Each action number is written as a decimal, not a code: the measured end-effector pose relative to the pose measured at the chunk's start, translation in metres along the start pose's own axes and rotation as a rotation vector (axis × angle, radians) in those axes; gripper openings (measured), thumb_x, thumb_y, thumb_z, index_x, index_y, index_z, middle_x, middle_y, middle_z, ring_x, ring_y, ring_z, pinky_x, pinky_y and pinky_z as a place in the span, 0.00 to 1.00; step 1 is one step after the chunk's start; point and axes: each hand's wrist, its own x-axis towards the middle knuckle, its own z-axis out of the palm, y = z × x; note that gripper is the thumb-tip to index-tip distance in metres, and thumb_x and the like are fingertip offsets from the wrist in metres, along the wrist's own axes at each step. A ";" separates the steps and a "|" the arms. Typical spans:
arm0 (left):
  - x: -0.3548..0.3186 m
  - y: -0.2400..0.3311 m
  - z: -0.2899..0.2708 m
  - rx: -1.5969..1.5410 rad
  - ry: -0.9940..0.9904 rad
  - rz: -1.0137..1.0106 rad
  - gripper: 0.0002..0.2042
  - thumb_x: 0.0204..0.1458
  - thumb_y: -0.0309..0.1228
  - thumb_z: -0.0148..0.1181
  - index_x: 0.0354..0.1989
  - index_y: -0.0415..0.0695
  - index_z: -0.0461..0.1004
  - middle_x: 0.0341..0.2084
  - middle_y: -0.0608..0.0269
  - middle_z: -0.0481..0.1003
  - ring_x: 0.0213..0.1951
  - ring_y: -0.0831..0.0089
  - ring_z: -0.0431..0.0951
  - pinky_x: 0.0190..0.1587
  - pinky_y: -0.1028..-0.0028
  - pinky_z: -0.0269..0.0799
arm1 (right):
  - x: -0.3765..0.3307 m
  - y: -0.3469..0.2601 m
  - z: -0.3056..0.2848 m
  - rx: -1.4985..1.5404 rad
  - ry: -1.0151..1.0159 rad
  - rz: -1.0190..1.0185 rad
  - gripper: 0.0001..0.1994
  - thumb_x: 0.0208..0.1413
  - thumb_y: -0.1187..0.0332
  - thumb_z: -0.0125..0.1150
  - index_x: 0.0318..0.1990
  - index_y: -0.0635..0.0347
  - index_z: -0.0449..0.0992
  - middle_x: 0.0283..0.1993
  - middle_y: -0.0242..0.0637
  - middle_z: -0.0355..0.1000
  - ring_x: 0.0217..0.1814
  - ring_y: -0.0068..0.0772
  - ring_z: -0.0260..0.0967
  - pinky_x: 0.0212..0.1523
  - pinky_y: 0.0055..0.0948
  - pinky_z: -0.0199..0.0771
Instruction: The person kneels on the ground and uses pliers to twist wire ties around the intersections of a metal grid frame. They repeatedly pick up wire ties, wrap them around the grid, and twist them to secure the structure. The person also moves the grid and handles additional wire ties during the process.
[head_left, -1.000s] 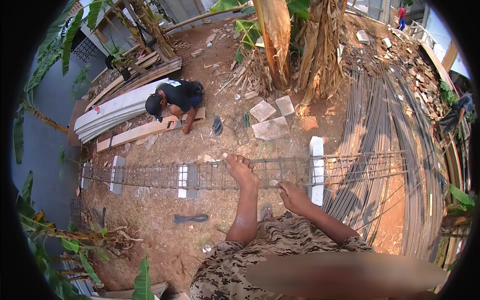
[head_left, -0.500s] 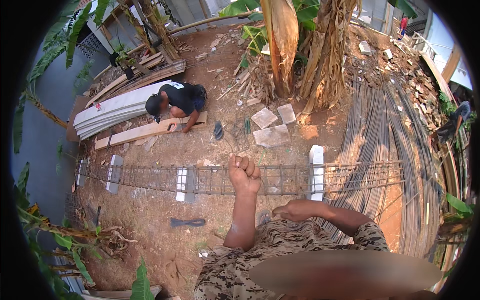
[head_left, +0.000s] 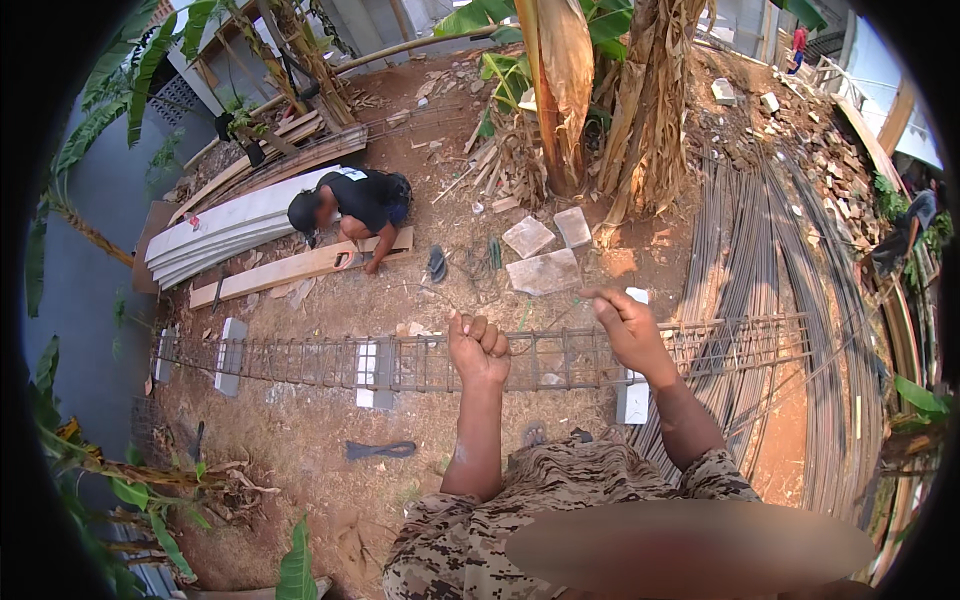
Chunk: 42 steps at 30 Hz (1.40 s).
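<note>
A long cage of steel rebar (head_left: 545, 375) with many square ties lies across white blocks (head_left: 367, 372) in front of me. My left hand (head_left: 478, 350) is closed in a fist above its middle. What looks like thin wire (head_left: 432, 290) sticks out from the top of that fist. Over the cage's right part, near a white block (head_left: 632, 402), my right hand (head_left: 637, 338) is raised with its fingers bent together, its fingertips towards the left. Anything between those fingers is too small to make out.
A person in dark clothes (head_left: 365, 205) crouches with a handsaw (head_left: 347, 260) at a wooden plank (head_left: 285, 277). Loose steel bars (head_left: 735, 250) cover the ground at right. Concrete slabs (head_left: 543, 272) lie before the banana trunks (head_left: 560, 120). A dark strip (head_left: 380, 450) lies nearer me.
My right hand has risen from near my body and reached forward over the cage. My left fist has shifted slightly left, and the wire by it now leans further left.
</note>
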 end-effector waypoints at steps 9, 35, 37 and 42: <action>0.004 -0.010 0.010 0.121 0.023 0.099 0.21 0.66 0.48 0.44 0.20 0.54 0.58 0.13 0.75 0.51 0.12 0.80 0.43 0.14 0.76 0.37 | -0.005 -0.006 -0.013 -0.099 0.010 -0.305 0.17 0.66 0.66 0.46 0.59 0.58 0.69 0.43 0.45 0.79 0.38 0.52 0.77 0.38 0.41 0.77; 0.031 0.047 -0.006 -0.029 0.091 0.185 0.22 0.67 0.44 0.41 0.18 0.54 0.56 0.09 0.76 0.49 0.10 0.82 0.40 0.10 0.77 0.34 | -0.070 0.014 0.075 0.747 -0.306 0.402 0.18 0.71 0.56 0.42 0.53 0.62 0.67 0.25 0.31 0.71 0.29 0.37 0.71 0.34 0.40 0.70; 0.037 0.045 -0.002 -0.055 -0.089 0.135 0.21 0.67 0.43 0.40 0.18 0.54 0.57 0.10 0.75 0.51 0.10 0.82 0.43 0.10 0.77 0.38 | -0.071 0.020 0.065 0.709 -0.240 0.570 0.19 0.71 0.56 0.40 0.54 0.62 0.69 0.26 0.40 0.67 0.29 0.41 0.68 0.35 0.37 0.69; 0.056 0.049 0.020 -0.006 0.001 0.166 0.20 0.67 0.44 0.40 0.21 0.54 0.58 0.12 0.75 0.52 0.12 0.81 0.47 0.12 0.77 0.43 | -0.072 0.012 0.087 -0.251 0.013 0.492 0.17 0.68 0.60 0.43 0.57 0.59 0.69 0.36 0.54 0.76 0.38 0.57 0.75 0.41 0.48 0.74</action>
